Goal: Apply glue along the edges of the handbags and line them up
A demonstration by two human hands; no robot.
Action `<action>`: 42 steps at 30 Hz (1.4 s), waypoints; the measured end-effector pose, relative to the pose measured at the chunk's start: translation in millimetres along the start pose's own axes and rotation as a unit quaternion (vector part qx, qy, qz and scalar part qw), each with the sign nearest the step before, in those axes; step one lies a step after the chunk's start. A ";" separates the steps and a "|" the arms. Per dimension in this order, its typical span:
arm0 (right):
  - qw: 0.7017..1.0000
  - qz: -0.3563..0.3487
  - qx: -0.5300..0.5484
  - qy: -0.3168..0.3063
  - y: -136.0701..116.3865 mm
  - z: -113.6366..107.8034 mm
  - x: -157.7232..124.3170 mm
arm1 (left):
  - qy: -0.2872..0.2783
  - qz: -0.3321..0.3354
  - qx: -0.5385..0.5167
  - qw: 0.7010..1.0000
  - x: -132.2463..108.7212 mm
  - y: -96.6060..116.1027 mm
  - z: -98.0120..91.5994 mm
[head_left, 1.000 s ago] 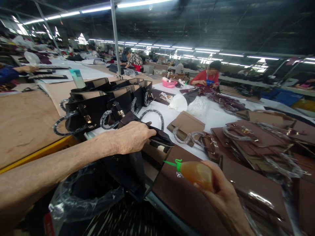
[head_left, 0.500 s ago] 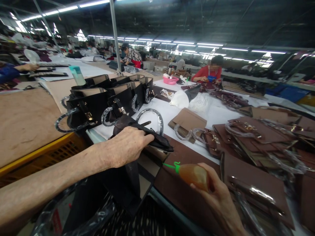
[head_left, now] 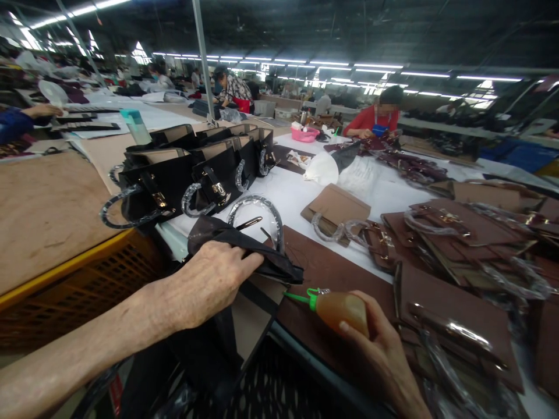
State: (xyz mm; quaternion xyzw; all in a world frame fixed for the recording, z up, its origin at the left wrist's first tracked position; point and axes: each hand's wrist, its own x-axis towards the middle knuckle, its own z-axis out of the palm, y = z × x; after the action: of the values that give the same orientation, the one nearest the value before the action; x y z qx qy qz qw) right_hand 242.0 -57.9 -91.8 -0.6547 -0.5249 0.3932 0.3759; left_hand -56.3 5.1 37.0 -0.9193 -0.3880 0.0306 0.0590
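My left hand presses down and grips the folded flap of a black handbag at the near edge of the table; the bag's lower body hangs off the edge below. A plastic-wrapped handle arches just behind my fingers. My right hand is closed round a small amber glue bottle with a green nozzle pointing left toward the bag's opening. The nozzle tip sits a short way from the flap, over a brown leather panel.
A row of finished black handbags stands at the left on the white table. Several brown bag pieces with wrapped handles pile up on the right. A yellow crate sits below left. Other workers sit at the far end.
My left hand and the black flap have moved down and toward me. The glue bottle has dropped slightly and its nozzle has come closer to the bag.
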 end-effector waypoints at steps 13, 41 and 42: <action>0.992 -0.078 -0.058 0.081 -0.6 2.7 1.4 | 0.001 -0.021 -0.011 1.000 27.1 -16.4 -1.7; 0.998 0.047 0.048 0.006 -8.1 4.2 -11.9 | -0.021 -0.033 -0.004 0.999 -14.2 6.5 12.1; 0.998 0.048 0.045 0.001 -7.8 5.2 -12.9 | -0.020 -0.032 -0.001 0.999 -14.7 6.5 12.4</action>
State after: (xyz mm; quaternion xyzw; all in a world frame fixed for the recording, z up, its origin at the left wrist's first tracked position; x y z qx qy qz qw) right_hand 232.4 -68.9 -85.3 -0.6620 -0.4741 0.4335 0.3862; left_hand -63.1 -8.9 23.9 -0.9055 -0.4187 0.0465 0.0508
